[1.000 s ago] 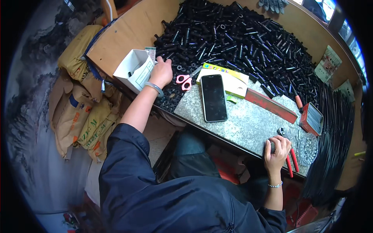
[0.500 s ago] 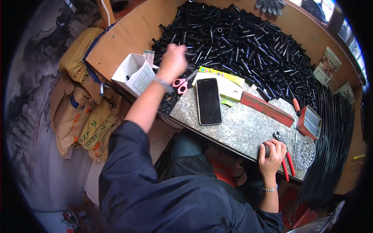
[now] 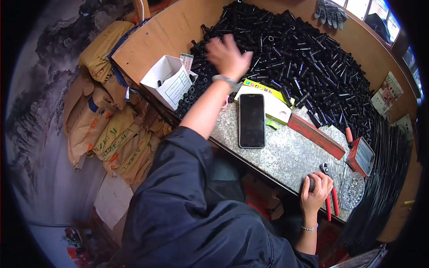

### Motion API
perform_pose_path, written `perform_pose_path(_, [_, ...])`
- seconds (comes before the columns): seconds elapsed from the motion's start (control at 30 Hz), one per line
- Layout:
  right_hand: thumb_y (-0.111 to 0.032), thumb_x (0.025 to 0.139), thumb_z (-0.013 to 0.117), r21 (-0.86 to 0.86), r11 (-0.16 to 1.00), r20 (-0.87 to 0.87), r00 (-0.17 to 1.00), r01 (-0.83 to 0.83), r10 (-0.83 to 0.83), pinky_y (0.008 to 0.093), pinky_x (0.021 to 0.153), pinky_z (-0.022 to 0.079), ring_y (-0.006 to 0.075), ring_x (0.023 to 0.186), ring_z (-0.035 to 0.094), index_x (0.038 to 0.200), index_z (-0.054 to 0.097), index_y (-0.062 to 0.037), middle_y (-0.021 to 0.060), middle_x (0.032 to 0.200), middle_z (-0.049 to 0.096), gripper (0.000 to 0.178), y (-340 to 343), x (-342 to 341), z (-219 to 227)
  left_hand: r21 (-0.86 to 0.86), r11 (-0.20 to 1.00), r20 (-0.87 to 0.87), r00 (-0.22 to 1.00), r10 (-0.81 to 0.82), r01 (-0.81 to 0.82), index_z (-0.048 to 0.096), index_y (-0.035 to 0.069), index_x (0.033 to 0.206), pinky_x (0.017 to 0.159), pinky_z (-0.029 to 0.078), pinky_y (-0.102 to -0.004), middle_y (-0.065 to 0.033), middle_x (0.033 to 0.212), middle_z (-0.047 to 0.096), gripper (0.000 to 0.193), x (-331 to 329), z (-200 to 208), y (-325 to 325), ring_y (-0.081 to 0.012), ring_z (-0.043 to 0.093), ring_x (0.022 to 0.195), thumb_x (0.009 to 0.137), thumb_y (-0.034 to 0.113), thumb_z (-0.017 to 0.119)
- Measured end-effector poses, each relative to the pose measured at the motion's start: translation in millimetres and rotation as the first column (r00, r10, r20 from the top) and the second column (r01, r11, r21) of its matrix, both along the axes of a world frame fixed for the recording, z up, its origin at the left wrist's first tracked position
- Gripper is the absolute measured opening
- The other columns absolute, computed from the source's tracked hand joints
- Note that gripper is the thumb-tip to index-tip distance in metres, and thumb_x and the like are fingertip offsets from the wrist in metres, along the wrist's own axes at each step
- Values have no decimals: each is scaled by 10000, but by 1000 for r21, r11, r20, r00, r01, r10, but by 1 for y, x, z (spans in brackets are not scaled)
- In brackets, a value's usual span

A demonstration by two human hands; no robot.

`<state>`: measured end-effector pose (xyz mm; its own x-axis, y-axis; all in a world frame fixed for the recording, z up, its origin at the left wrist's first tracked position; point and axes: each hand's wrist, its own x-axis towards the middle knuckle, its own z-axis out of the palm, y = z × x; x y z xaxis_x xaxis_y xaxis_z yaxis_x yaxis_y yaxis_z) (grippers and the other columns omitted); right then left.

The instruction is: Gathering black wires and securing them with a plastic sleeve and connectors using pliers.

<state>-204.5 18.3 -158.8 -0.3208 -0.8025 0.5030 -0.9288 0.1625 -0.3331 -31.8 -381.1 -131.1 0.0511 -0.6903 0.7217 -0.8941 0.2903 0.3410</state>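
L hand [image 3: 229, 58]: blurred, fingers spread, no grip seen; at/over black parts pile [image 3: 295, 58]. R hand [image 3: 317, 191]: half-curled, bench [image 3: 286, 154] edge, by pliers [image 3: 334, 199]; contents can't tell. Step: prob. reach; next calls for L finger closure on pt.

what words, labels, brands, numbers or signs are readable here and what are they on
Wording isn't copied here; print stands on:
Tan woven sack: large green letters, partly legible.
White open cardboard box: framed green print, too small to read.
Yellow-and-white cardboard box: tiny coloured icons, too small to read.
Rectangular printed paper sheet: too small to read.
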Motion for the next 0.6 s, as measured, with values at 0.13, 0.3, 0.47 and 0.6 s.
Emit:
perform_pose_path(0.13, [-80, 741, 668, 12, 1000, 30, 999, -19, 19, 404, 847, 365, 293, 930, 486, 860, 597, -54, 85, 906, 562, 141, -3, 0, 0, 332, 928, 2, 984, 176, -167, 248, 123, 1411, 1021, 178, -569, -323, 1372, 239, 941, 63, -19, -28, -478, 214, 1276, 717, 675, 563])
perform_pose_path(0.3, [-75, 740, 665, 31, 999, 10, 1000, -10, 9, 404, 840, 365, 292, 922, 488, 851, 595, -51, 85, 902, 560, 134, -3, -1, 0, 442, 896, -151, 980, 128, -49, 281, 212, 1415, 1005, 222, -554, -235, 1310, 403, 887, 28, -6, -42, -423, 343, 1218, 722, 721, 501])
perform_pose_path(0.47, [-62, 760, 647, 44, 999, 0, 1000, 11, -11, 397, 842, 365, 290, 917, 494, 845, 588, -42, 96, 909, 562, 105, -2, 1, 0, 458, 873, -350, 937, 6, 166, 337, 251, 1371, 969, 289, -595, -205, 1336, 360, 811, -35, 7, -31, -420, 333, 1221, 705, 625, 610])
perform_pose_path(0.6, [-63, 764, 646, 54, 999, 6, 1000, 4, -4, 395, 840, 364, 289, 914, 492, 850, 590, -40, 98, 907, 559, 105, -6, 0, -2, 409, 886, -366, 928, -62, 221, 397, 199, 1315, 964, 259, -643, -178, 1372, 294, 744, -96, -6, -28, -426, 332, 1221, 701, 527, 662])
